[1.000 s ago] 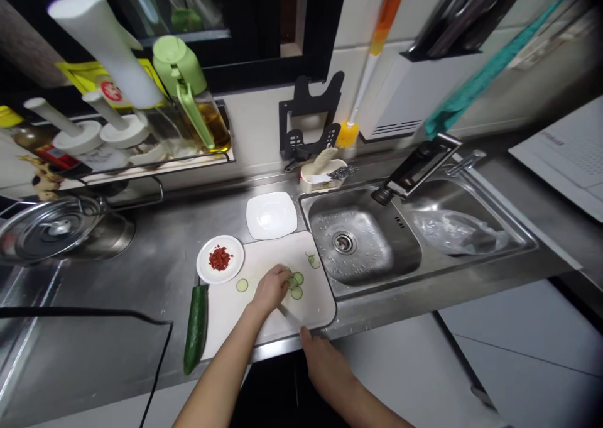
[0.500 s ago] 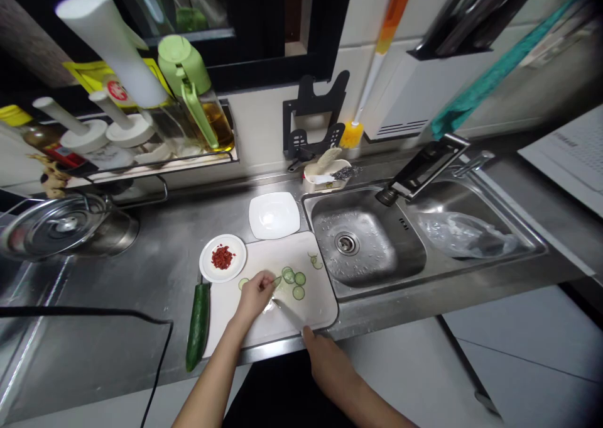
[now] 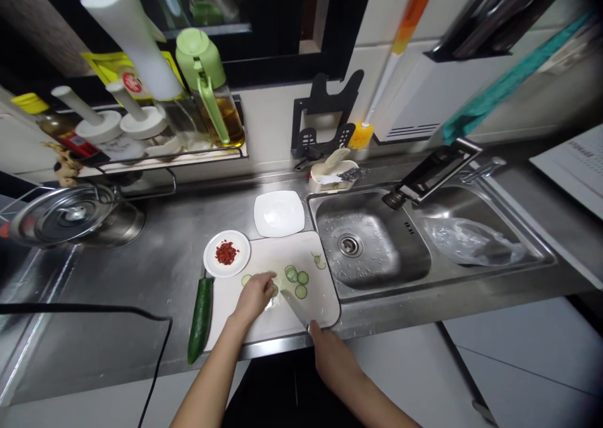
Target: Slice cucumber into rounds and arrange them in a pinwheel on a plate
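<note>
My right hand (image 3: 330,351) is closed round the handle of a knife (image 3: 296,308), whose blade slants up and left over the white cutting board (image 3: 226,318). Fingers curled together, my left hand (image 3: 257,295) is low over the board, with a pale cucumber slice (image 3: 274,290) at its fingertips. Several cucumber slices (image 3: 301,291) lie right of it, and another slice (image 3: 245,280) lies to its left. Thin cucumber slivers (image 3: 319,261) rest near the board's right edge. Along the left edge lies a long cucumber (image 3: 201,320).
A plate (image 3: 212,266) of chopped red pieces (image 3: 227,252) overlaps the board's far left corner. Behind the board stands a white dish (image 3: 279,214). The sink (image 3: 377,274) adjoins on the right. A lidded pot (image 3: 113,227) and a black cable (image 3: 94,311) are at left.
The slice at my left fingertips was tilted up and is now lower, by the board. The knife's tip has shifted slightly up and right. The whole view has shifted a little.
</note>
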`<state>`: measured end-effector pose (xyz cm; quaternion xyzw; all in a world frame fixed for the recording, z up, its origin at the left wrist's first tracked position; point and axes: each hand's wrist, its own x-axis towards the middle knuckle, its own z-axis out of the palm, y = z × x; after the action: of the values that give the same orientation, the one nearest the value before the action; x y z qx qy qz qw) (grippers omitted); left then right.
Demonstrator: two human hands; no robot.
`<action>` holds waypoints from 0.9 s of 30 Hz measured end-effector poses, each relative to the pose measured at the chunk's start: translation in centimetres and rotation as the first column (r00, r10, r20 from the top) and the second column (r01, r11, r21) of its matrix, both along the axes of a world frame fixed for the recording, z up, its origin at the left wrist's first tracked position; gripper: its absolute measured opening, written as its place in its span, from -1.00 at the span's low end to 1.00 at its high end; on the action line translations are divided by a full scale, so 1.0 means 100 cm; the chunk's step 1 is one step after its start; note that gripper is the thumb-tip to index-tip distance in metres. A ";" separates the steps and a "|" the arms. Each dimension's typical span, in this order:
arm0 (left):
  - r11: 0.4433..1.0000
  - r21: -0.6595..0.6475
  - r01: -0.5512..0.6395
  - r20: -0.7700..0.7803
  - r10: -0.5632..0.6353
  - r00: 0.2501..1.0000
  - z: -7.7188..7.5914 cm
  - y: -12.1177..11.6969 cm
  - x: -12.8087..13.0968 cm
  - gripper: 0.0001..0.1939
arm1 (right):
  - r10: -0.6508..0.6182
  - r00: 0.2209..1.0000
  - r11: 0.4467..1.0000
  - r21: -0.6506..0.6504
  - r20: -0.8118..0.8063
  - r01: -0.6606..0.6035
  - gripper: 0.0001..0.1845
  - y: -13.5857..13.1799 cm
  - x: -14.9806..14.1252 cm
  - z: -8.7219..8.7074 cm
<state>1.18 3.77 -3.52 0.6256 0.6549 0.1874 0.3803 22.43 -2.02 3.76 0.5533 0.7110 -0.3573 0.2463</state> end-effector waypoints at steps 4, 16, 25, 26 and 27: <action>0.988 -0.047 -0.148 -0.011 0.148 0.989 -0.002 -0.014 0.004 -0.64 | 0.000 1.000 1.000 0.003 0.005 0.000 -0.38 -0.001 -0.001 0.000; 0.925 0.013 -0.379 -0.059 0.379 0.924 -0.011 -0.031 0.008 -0.76 | 0.003 1.000 1.000 0.004 0.007 -0.003 -0.38 0.002 -0.007 0.001; 0.888 0.123 -0.444 -0.082 0.455 0.887 -0.019 -0.049 0.010 -0.76 | 0.089 0.996 0.994 0.069 0.000 -0.088 -0.47 0.013 -0.027 0.012; 0.887 0.137 -0.441 -0.074 0.453 0.889 -0.019 -0.050 0.011 -0.76 | 0.094 0.996 0.993 0.074 0.004 -0.094 -0.48 0.014 -0.028 0.012; 0.887 0.148 -0.437 -0.066 0.450 0.891 -0.020 -0.050 0.011 -0.76 | 0.100 0.995 0.992 0.076 0.008 -0.100 -0.49 0.015 -0.029 0.012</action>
<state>2.26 -1.24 -5.51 0.4911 0.7849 0.2801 0.2535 19.57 -0.57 4.99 0.5269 0.7503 -0.3159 0.2441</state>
